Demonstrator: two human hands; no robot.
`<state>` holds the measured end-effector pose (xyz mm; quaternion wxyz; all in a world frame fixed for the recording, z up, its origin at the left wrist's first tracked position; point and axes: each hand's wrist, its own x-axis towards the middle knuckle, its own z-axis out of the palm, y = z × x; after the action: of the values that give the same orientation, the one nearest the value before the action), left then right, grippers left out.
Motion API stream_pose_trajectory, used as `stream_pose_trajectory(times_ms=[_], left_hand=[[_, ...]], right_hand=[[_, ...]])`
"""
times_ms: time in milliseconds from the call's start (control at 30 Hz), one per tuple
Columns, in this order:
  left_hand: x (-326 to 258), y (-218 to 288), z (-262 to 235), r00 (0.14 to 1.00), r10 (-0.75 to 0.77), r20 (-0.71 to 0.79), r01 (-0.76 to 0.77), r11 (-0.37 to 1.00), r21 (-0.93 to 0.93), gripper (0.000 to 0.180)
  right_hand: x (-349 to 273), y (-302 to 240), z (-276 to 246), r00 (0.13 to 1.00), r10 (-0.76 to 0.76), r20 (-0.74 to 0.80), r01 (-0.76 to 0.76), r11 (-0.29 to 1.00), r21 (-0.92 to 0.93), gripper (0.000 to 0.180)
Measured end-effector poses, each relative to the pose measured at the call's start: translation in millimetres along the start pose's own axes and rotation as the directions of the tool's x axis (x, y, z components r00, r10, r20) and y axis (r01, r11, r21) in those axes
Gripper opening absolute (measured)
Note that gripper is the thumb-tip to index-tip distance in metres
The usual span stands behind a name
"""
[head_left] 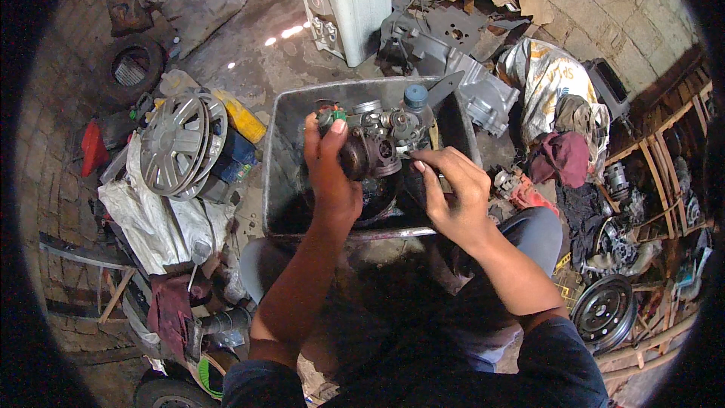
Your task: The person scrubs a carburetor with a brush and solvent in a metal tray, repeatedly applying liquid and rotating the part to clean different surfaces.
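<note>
A dark metal carburetor point(384, 153) is held up over a grey plastic tub point(273, 193). My left hand point(332, 177) grips it from the left side, fingers closed, with the thumb near a small green part at its top. My right hand point(457, 185) meets its right side, thumb and forefinger pinched together against the body. Whatever small piece lies in that pinch is too small to tell. Behind the carburetor a bottle with a blue cap point(415, 97) stands in the tub. The tub's bottom is dark and partly hidden by my hands.
Beyond the tub stand a white water container point(347, 7) and a grey metal casing point(483, 87). Wheel covers point(177, 143) and white sacking point(140, 219) lie at left. On the right are a maroon cloth point(560, 159), a black wheel rim point(604, 310) and a wooden rack point(661, 174).
</note>
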<state>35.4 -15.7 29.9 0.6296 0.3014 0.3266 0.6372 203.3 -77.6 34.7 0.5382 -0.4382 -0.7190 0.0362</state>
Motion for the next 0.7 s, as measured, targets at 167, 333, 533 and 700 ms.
stream_pose_trajectory(times_ms=[167, 333, 533, 700], left_hand=[[4, -6, 1, 0.998, 0.014, -0.053, -0.009, 0.996, 0.092, 0.04], [2, -9, 6, 0.993, -0.011, -0.116, 0.034, 0.98, 0.194, 0.038], [3, -7, 1, 0.992, -0.05, -0.115, 0.08, 0.959, 0.274, 0.047], [-9, 6, 22, 0.974, -0.103, -0.2, 0.146, 0.965, 0.217, 0.044]], right_hand=[[-4, -6, 5, 0.991, 0.129, 0.027, -0.13, 0.99, 0.052, 0.012], [-6, 4, 11, 0.976, 0.217, -0.006, -0.216, 0.973, 0.085, 0.014], [-6, -3, 13, 0.909, 0.412, 0.065, -0.417, 0.895, 0.156, 0.01], [-4, 0, 14, 0.9, 0.433, 0.051, -0.435, 0.891, 0.129, 0.011]])
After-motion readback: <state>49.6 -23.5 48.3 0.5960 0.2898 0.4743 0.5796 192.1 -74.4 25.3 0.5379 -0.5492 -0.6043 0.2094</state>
